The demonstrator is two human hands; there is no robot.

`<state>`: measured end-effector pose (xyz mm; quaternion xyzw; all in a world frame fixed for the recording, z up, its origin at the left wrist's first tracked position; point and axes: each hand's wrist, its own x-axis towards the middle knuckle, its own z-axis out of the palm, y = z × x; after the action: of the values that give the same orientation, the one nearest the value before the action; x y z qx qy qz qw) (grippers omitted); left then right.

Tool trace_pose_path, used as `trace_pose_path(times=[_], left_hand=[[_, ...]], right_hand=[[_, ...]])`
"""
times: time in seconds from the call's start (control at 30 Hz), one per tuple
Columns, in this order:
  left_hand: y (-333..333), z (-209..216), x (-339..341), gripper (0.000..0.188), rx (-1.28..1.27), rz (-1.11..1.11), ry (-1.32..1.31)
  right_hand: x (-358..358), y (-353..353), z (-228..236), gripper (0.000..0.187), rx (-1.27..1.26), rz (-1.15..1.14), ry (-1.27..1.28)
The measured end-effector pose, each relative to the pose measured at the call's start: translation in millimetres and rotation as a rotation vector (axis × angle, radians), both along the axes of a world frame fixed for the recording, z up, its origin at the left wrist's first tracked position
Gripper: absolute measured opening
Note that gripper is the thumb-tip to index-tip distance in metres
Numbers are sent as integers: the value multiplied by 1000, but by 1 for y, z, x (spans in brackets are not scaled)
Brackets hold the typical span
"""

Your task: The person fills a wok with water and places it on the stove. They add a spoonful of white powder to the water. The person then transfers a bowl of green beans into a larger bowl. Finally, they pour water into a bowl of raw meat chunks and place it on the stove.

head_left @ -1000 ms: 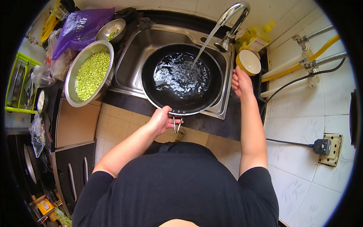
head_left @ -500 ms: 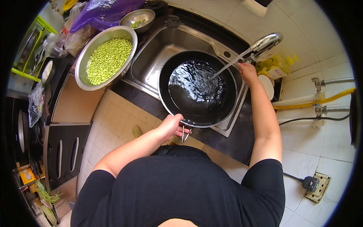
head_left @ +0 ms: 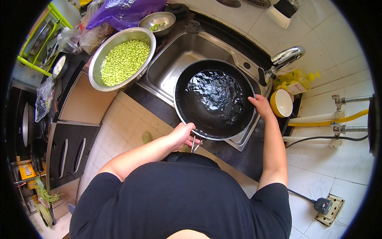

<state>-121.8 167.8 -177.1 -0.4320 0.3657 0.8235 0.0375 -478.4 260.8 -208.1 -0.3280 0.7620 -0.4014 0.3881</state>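
Observation:
A black wok [head_left: 215,99] with water in it rests over the steel sink [head_left: 175,65]. My left hand [head_left: 182,135] grips the wok's wire handle at its near rim. My right hand [head_left: 260,105] holds the wok's right rim, just below the chrome tap [head_left: 284,57]. No water stream is visible from the tap.
A large steel bowl of green beans [head_left: 121,59] sits on the counter left of the sink, with a small steel bowl [head_left: 157,20] and a purple bag [head_left: 119,12] behind it. A yellow bowl [head_left: 280,103] and a yellow bottle [head_left: 296,83] stand right of the sink. A power plug [head_left: 324,205] lies by the wall.
The water stream from the tap has stopped. My right hand has moved from the tap area down onto the wok's right rim. My left hand still holds the handle.

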Motion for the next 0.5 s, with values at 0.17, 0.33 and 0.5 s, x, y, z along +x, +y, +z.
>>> trace_pose_path(times=[0.17, 0.33, 0.5], left_hand=[[-1, -9, 7, 26, -46, 26, 22], [-4, 6, 30, 25, -119, 8, 2], [-6, 24, 72, 26, -100, 14, 71]], right_hand=[[9, 4, 1, 24, -167, -21, -118], [44, 16, 21, 25, -173, -76, -95], [89, 31, 59, 21, -190, -73, 9]])
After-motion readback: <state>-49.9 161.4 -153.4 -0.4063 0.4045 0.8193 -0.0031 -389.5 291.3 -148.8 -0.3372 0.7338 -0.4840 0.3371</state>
